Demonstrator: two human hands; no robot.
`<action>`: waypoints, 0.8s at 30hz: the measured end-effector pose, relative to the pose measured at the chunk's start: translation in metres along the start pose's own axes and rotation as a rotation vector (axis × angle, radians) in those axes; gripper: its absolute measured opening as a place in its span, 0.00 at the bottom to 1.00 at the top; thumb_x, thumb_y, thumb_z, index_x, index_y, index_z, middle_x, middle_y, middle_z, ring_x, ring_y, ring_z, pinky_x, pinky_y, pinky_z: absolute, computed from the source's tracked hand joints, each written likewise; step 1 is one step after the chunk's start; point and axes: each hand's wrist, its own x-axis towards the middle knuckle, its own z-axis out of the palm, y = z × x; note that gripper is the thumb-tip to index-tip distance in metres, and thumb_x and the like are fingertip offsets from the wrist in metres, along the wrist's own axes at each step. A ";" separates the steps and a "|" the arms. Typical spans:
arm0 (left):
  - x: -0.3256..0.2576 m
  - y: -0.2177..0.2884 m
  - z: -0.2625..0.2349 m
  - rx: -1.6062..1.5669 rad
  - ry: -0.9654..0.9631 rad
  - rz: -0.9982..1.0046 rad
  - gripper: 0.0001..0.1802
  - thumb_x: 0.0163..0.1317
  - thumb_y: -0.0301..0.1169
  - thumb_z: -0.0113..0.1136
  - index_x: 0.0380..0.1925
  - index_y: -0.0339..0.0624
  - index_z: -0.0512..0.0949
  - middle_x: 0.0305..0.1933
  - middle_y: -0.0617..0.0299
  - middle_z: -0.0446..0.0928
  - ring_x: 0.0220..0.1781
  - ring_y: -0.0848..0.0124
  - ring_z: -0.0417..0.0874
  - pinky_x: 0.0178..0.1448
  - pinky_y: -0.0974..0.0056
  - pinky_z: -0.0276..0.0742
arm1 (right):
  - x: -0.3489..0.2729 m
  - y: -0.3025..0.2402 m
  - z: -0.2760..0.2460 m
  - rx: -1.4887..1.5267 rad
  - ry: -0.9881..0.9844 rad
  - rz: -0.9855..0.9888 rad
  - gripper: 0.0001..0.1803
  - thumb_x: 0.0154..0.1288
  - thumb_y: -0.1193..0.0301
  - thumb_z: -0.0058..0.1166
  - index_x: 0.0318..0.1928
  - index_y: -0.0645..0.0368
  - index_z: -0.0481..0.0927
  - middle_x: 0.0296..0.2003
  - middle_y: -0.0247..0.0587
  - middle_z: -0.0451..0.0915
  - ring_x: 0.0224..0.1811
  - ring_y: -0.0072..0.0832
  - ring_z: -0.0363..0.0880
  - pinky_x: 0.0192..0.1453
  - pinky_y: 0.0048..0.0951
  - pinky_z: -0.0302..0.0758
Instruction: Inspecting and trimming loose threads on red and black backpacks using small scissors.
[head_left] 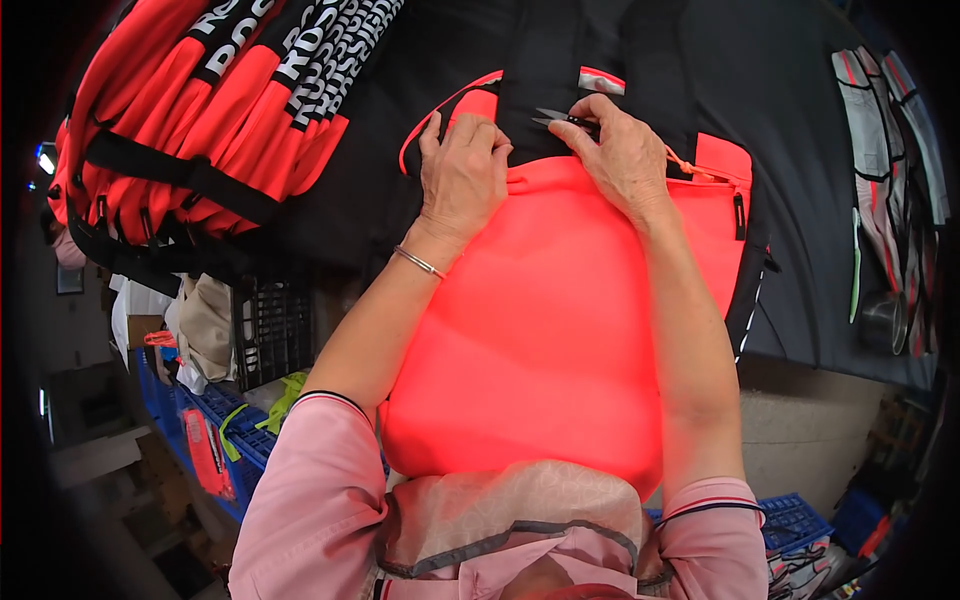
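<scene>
A bright coral-red and black bag [540,330] lies in front of me, its red panel hanging over the table edge toward my body. My left hand [462,165] pinches the bag's upper edge near a red strip, with the fingertips closed on the fabric. In my right hand [625,155] is a small pair of thread snips [558,117], blades pointing left. The snips sit just above the black part of the bag, right of my left fingers. An orange zipper cord [680,160] shows beyond my right wrist.
A stack of red and black bags [210,120] stands at the far left. Grey strips with red trim [870,130] lie at the right of the black-covered table [800,250]. Blue crates [250,420] and a black crate [273,325] stand below at left.
</scene>
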 end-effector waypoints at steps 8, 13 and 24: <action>0.000 0.000 0.002 0.075 -0.011 0.022 0.06 0.61 0.25 0.60 0.37 0.40 0.73 0.40 0.58 0.72 0.49 0.58 0.76 0.70 0.41 0.57 | -0.006 -0.004 0.007 -0.154 -0.063 -0.256 0.18 0.58 0.56 0.66 0.34 0.56 0.77 0.24 0.36 0.80 0.30 0.34 0.82 0.31 0.38 0.76; -0.001 0.000 0.002 0.067 -0.024 0.002 0.05 0.62 0.25 0.59 0.36 0.39 0.73 0.40 0.58 0.72 0.49 0.58 0.76 0.70 0.40 0.57 | -0.005 -0.008 0.015 -0.196 -0.005 -0.406 0.15 0.56 0.59 0.67 0.33 0.54 0.77 0.24 0.33 0.79 0.30 0.31 0.80 0.30 0.36 0.74; 0.001 -0.002 0.002 0.037 -0.017 -0.014 0.05 0.61 0.25 0.59 0.35 0.39 0.73 0.40 0.56 0.73 0.49 0.56 0.76 0.70 0.38 0.57 | 0.000 -0.013 0.020 -0.271 0.005 -0.402 0.13 0.57 0.60 0.66 0.31 0.54 0.78 0.23 0.33 0.79 0.29 0.31 0.80 0.30 0.35 0.75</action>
